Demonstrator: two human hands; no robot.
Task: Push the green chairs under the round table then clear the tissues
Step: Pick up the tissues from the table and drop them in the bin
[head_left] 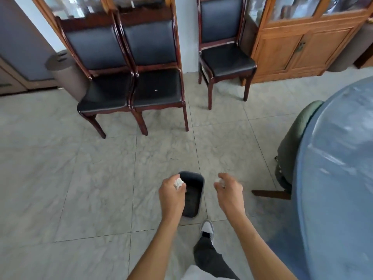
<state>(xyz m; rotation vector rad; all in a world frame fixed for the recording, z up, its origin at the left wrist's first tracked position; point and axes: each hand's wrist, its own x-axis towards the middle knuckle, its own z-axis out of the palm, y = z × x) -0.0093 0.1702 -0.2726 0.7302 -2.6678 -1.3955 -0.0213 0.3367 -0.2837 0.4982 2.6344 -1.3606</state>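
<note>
Pale marbled floor tiles. Left hand, fingers clenched on a crumpled white tissue, over small dark rectangular bin. Right hand at bin's 3 o'clock, pinching second white tissue wad. Green padded chair tucked against round blue-covered counter, far right.

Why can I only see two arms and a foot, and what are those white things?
The camera sits on a person's head, looking forward and down, so you see only their arms and one shoe. The left hand holds a crumpled tissue over a small dark bin on the tiled floor. The right hand pinches another tissue beside the bin. On the right is the round table, with a green chair tucked against it. Three dark wooden chairs stand farther back.
</note>
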